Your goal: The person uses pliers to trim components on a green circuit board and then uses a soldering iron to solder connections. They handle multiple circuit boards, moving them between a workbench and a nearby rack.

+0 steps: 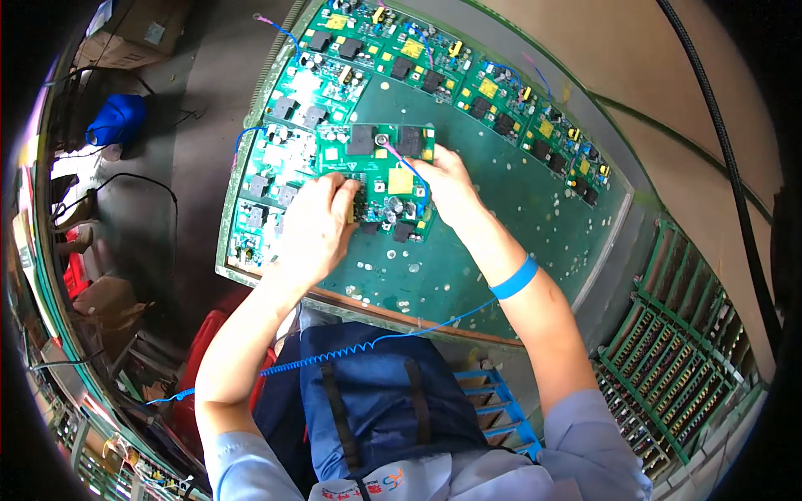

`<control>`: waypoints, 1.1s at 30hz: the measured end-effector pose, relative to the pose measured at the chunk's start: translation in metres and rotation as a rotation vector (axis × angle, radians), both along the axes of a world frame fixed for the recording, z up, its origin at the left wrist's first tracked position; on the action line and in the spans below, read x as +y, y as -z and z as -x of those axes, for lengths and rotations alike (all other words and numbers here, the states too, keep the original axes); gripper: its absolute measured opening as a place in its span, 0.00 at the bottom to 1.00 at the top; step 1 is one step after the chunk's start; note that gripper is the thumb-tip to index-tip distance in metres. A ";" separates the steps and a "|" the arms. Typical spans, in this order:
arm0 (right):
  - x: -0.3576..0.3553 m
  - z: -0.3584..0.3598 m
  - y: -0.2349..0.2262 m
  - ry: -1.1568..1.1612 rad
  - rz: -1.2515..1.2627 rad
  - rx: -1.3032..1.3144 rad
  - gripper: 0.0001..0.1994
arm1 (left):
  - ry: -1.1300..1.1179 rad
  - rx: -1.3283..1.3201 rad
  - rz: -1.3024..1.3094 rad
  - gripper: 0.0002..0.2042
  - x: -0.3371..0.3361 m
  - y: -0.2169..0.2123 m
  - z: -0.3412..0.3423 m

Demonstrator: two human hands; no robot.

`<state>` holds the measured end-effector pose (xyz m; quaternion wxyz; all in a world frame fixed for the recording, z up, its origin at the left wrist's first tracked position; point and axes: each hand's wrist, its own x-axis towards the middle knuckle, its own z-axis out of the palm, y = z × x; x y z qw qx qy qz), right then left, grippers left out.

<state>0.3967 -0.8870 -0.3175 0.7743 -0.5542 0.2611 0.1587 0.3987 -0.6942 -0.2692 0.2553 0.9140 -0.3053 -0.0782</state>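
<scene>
Between my hands is a green circuit board (369, 173), raised over the green work surface. It bears dark blocks, a yellow square, round capacitors and a blue wire with a ring terminal near its top. My left hand (313, 230) has its fingers closed at the board's left side, by a row of small parts. On the right edge, my right hand (449, 185) grips the board with the thumb near the blue wire; its other fingers are partly hidden behind the board. A blue wrist strap (515, 278) circles my right forearm, with a coiled blue cord (317, 357) running from it.
More circuit boards (409, 63) line the work surface's (493, 242) far side and left side, some with blue wires. Green racks (668, 359) holding boards stand at the lower right. A black cable (723, 125) hangs at the right. A blue container (117, 119) sits at the left.
</scene>
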 end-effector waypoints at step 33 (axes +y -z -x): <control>-0.029 0.146 -0.010 -0.677 1.118 -0.454 0.16 | 0.124 0.064 -0.051 0.25 -0.039 0.073 -0.063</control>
